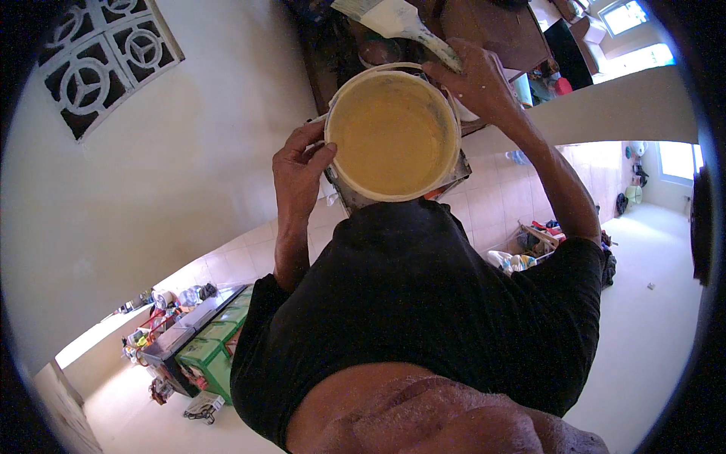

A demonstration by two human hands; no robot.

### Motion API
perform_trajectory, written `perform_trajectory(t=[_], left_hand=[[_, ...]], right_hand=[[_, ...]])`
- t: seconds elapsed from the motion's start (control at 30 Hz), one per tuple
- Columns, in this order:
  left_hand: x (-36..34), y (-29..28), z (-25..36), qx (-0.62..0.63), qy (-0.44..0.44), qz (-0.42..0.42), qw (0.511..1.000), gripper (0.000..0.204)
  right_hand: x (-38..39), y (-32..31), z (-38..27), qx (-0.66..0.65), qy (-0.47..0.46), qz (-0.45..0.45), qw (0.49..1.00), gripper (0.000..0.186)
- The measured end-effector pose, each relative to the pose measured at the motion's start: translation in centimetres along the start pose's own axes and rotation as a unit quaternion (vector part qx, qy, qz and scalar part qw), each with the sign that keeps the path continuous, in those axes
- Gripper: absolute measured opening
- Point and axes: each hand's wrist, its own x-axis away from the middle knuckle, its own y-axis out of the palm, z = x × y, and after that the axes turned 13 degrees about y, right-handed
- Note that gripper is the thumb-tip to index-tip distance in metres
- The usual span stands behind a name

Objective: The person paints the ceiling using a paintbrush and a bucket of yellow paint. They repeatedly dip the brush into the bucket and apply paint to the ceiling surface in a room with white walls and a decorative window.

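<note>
A round bucket [393,197] of yellow-ochre paint [393,140] is in front of my chest, its mouth facing up. My left hand [299,163] grips the left side of the rim, thumb toward the inside and fingers around the outer wall. At the far right of the bucket, my right hand [480,85] is closed around the paint-smeared handle of a wide white paintbrush [393,19]. The brush head points away to the upper left, outside the bucket. Part of the right-hand fingers sits close to the rim; whether they touch it I cannot tell.
A plain pale wall [227,121] with white patterned vent blocks [83,83] rises at left. Brown wooden furniture [491,34] stands beyond the bucket. Behind me are a green cabinet [208,356] with clutter on top, and a pile of items [529,246] on the tiled floor [491,197].
</note>
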Motion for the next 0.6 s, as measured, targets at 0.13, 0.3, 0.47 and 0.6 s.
perform_trajectory(t=[0.13,0.3,0.47,0.6], left_hand=[[0.4,-0.8,-0.5,-0.019,-0.019,-0.002,1.0,0.032],[0.3,-1.1,-2.9,0.049,0.0,0.06,0.997,0.034],[0.0,-1.3,-12.2,-0.093,0.014,0.188,0.978,0.037],[0.5,-0.1,-19.1,-0.165,0.045,0.168,0.971,0.058]], right_hand=[[-0.2,-1.6,4.7,0.078,-0.268,0.222,0.934,0.033],[3.0,-14.6,0.4,0.017,-0.068,-0.008,0.998,0.025],[3.4,-14.1,-3.1,0.034,-0.253,-0.082,0.963,0.022],[3.1,-6.9,-5.9,0.094,-0.289,-0.136,0.943,0.024]])
